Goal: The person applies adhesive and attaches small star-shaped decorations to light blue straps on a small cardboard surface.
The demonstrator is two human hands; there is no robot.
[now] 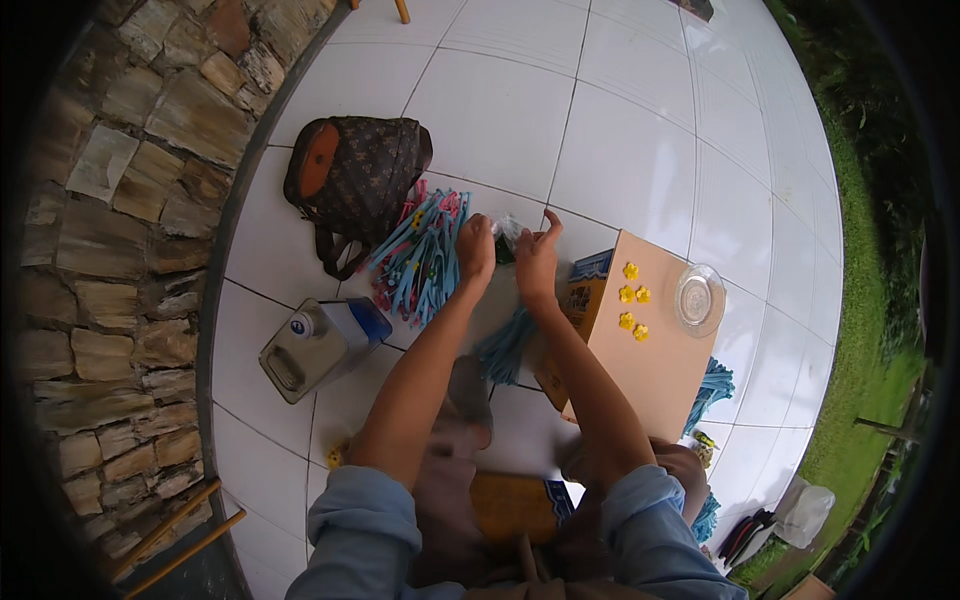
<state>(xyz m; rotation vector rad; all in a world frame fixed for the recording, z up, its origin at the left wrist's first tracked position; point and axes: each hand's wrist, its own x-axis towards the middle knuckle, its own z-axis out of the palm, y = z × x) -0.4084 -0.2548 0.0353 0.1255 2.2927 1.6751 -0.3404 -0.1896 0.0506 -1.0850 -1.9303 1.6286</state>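
My left hand [477, 252] is closed, its fingertips pinching crinkled clear plastic [507, 226] that looks like a small bag. My right hand [537, 258] is at the plastic's other side, thumb and fingers against it and one finger stretched out. Something dark green shows just below the plastic, too small to name. To the left of my hands, a loose pile of thin light-blue and pink stems [425, 255] lies on the floor. A bundle of teal strips [507, 348] rests under my right forearm.
Right of my arms stands a cardboard box [640, 390] carrying several yellow flower pieces [627, 294] and a clear round dish [698, 312]. A brown patterned backpack [365, 165] and a rectangular can [318, 355] stand to the left. A stone wall [130, 240] borders the tiled floor.
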